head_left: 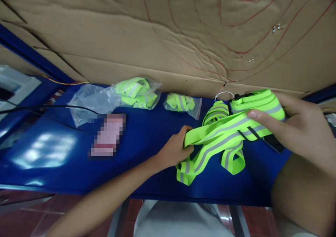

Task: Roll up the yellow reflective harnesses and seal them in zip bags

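Both my hands hold a neon-yellow reflective strap (217, 134) with a grey stripe, stretched between them over the blue table. My left hand (177, 146) pinches its looped end; the fingertips are partly hidden behind the band. On the right, my right hand (296, 121) grips a folded bundle of the same strap, thumb on top. Black bands and a dark buckle-like piece show at this bundle. Below and behind it, a loose strap loop (233, 161) hangs or lies near the tabletop. A coiled strap (216, 113) sits just behind, beside a white cord loop (224, 93).
Clear plastic bags with neon straps (139, 93) and a smaller filled bag (181, 102) lie along the back. A phone with a blurred screen (109, 135) rests on the blue table (147, 125), near a black cable (52, 106). A cardboard panel (118, 37) rises behind.
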The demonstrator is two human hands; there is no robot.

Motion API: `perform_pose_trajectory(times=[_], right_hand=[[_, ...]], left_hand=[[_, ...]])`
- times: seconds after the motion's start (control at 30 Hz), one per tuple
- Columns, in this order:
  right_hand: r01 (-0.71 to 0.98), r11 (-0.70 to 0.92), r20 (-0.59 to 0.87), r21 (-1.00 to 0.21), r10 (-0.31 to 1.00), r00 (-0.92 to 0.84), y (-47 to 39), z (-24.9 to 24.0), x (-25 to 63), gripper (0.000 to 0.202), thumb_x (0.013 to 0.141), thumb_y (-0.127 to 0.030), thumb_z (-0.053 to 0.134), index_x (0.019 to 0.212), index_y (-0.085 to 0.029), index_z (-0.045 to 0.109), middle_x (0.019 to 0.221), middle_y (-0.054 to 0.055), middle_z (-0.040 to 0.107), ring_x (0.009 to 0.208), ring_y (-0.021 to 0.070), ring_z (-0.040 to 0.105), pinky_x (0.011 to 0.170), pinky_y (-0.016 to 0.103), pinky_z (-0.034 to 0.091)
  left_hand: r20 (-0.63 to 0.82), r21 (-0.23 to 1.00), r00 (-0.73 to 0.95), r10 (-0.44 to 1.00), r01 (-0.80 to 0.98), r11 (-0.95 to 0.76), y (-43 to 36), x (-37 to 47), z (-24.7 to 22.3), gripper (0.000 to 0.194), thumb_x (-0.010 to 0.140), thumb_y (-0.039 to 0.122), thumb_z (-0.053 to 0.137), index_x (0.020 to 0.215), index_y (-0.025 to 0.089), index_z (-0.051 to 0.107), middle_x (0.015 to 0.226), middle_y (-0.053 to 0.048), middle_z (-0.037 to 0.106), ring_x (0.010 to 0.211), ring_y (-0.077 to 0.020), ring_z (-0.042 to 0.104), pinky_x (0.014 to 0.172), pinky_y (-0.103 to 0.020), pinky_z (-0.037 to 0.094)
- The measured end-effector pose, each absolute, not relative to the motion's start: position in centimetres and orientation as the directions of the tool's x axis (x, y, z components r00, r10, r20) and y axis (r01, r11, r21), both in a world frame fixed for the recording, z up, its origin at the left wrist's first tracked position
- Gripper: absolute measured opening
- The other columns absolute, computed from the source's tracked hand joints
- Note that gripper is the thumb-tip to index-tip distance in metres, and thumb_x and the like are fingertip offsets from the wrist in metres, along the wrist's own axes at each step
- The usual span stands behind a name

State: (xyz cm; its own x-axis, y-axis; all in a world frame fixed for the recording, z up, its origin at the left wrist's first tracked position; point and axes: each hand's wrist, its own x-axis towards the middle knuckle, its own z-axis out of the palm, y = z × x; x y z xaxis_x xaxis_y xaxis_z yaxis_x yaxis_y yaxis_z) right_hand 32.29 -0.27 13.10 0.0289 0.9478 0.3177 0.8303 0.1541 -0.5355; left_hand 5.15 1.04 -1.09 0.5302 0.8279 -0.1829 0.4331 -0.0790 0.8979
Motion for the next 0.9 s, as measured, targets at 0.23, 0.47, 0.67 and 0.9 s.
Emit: perform_pose_trajectory(times=[0.23, 0.47, 0.67, 0.9], right_hand=[[0.783, 0.165, 0.284, -0.600, 0.959, 0.016, -1.7, 14.0, 34.0, 0.046, 0.078, -0.057, 0.081, 0.119, -0.038, 0.076, 0.098, -0.002, 0.080, 0.075, 0.0238, 0.073, 0.067, 0.035, 0.060], [0.634, 0.399, 0.253, -0.663, 0.916, -0.311, -2.5, 11.6, 27.4, 0.050, 0.085, -0.044, 0.080, 0.133, -0.047, 0.065, 0.127, -0.006, 0.074, 0.106, 0.0295, 0.075, 0.088, 0.042, 0.065], [0.682, 0.522, 0.373, -0.512, 0.850, -0.371, -1.5, 9.5, 25.4, 0.054, 0.092, -0.038, 0.074, 0.144, -0.040, 0.059, 0.132, -0.001, 0.072, 0.109, 0.0284, 0.075, 0.097, 0.041, 0.061], [0.723, 0.402, 0.282, -0.561, 0.915, -0.290, -0.9, 9.5, 25.3, 0.047, 0.091, -0.044, 0.074, 0.137, -0.034, 0.064, 0.125, 0.002, 0.075, 0.097, 0.0279, 0.077, 0.087, 0.040, 0.063]], left_hand=[[-0.108, 0.988, 0.892, 0.439, 0.147, -0.055, 3.7, 0.8, 1.7, 0.100, 0.071, 0.041, 0.091, 0.156, 0.026, 0.042, 0.165, -0.014, 0.038, 0.152, -0.0359, 0.037, 0.121, -0.047, 0.035], [0.170, 0.942, 0.727, 0.665, -0.319, 0.107, 2.5, 2.2, 2.5, 0.094, 0.074, 0.055, 0.086, 0.154, 0.028, 0.047, 0.160, -0.013, 0.048, 0.148, -0.0338, 0.044, 0.122, -0.045, 0.034], [-0.178, 0.935, 0.878, 0.444, 0.010, 0.355, 0.0, 4.5, 1.1, 0.041, 0.082, 0.041, 0.082, 0.112, 0.014, 0.073, 0.108, -0.011, 0.078, 0.102, -0.0282, 0.074, 0.087, -0.038, 0.059], [-0.182, 0.880, 0.862, 0.474, -0.072, 0.470, -0.5, 5.1, 0.3, 0.049, 0.086, 0.052, 0.076, 0.118, 0.015, 0.072, 0.114, -0.012, 0.078, 0.101, -0.0237, 0.073, 0.086, -0.035, 0.059]])
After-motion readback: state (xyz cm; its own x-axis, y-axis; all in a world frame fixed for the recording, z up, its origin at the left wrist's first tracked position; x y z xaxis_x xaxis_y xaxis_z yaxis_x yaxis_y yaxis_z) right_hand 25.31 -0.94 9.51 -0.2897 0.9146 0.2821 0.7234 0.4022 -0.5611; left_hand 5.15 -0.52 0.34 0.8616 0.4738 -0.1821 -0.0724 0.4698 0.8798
